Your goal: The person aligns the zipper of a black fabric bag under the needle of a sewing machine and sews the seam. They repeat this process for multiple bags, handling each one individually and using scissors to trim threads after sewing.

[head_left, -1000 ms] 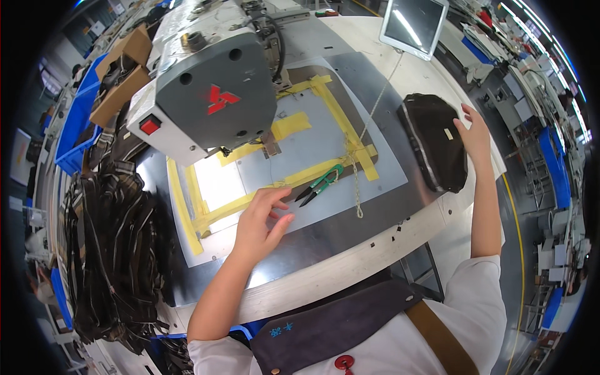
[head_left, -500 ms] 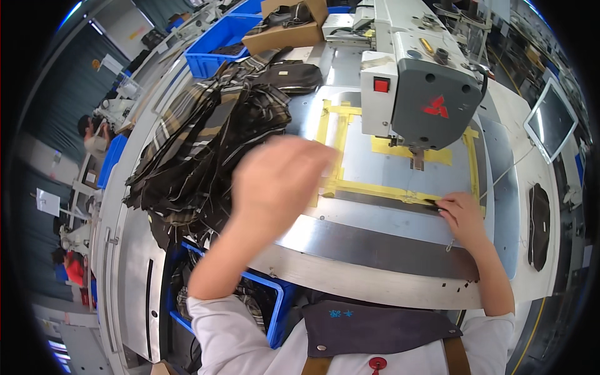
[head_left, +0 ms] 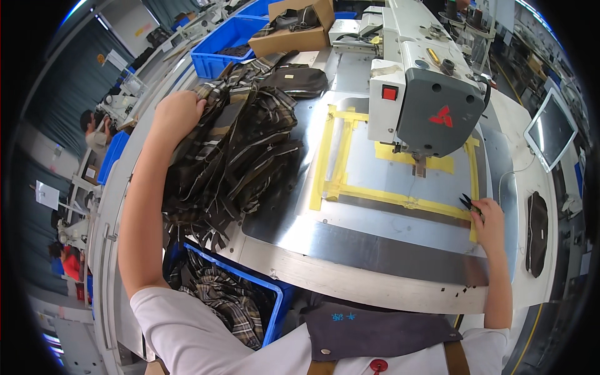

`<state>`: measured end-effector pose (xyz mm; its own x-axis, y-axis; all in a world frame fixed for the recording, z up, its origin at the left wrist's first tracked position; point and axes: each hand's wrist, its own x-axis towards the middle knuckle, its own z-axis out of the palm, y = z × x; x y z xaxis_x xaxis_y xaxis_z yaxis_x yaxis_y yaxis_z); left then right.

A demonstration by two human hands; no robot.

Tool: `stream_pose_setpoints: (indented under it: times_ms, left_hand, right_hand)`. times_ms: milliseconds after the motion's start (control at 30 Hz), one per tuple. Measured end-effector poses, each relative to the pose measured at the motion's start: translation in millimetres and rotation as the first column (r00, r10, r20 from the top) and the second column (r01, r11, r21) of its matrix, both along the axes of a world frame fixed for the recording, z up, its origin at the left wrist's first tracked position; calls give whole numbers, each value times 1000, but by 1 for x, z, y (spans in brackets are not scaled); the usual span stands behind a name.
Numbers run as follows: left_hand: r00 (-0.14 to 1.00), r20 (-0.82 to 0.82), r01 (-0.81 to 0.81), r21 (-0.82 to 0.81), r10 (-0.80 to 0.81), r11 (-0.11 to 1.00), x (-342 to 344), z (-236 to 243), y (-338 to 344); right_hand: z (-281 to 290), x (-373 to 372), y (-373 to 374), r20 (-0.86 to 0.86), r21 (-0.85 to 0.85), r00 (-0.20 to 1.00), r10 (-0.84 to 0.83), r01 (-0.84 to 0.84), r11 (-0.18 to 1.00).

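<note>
My left hand (head_left: 177, 117) has reached to the far left edge of a heap of dark and plaid fabric pieces with zippers (head_left: 234, 147). Its fingers are curled over the plaid cloth there. On the right, my right hand (head_left: 490, 224) is closed around small black thread snips (head_left: 466, 201), whose two points stick out toward the upper left, slightly apart. The hand is by the lower right corner of the yellow tape frame (head_left: 400, 199) on the metal plate. Ahead of that frame stands the sewing machine head (head_left: 437, 106), its presser foot (head_left: 419, 167) above the plate.
A blue crate (head_left: 278, 306) of plaid cloth sits below the table's front edge. Beyond the heap lie a dark pouch (head_left: 294, 80), a cardboard box (head_left: 294, 40) and a blue bin (head_left: 215, 50). At right are a screen (head_left: 551, 130) and another dark pouch (head_left: 536, 234).
My left hand has swung left and away onto the heap, and the heap's left side has been drawn inward to the right. My right hand has moved right with the snips, off the front tape strip.
</note>
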<state>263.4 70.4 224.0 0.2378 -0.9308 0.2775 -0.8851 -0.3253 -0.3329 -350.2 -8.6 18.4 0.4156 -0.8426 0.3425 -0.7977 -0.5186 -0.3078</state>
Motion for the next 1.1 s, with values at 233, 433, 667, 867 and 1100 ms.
stream_pose_setpoints:
  times_ms: [233,433,667,867,1100]
  left_hand:
    - [998,-59,-27,-285,11,958,-3,27,18]
    - [750,-373,41,-799,-547,601,-48,74,40]
    - [89,-527,-138,-847,-845,514,-214,23,57]
    - [-323,-854,170,-477,-409,862,-293,-95,40]
    - [-404,-914,168,-108,-32,980,-262,-207,-12]
  right_hand:
    - [-2,-21,0,32,20,996,-81,80,997]
    - [16,-2,2,71,11,997,-2,1,1000]
    - [72,85,32,762,141,615,200,-460,877]
    - [77,107,52,878,369,464,-117,-500,784]
    - [-17,86,-1,647,575,730,-219,-280,769]
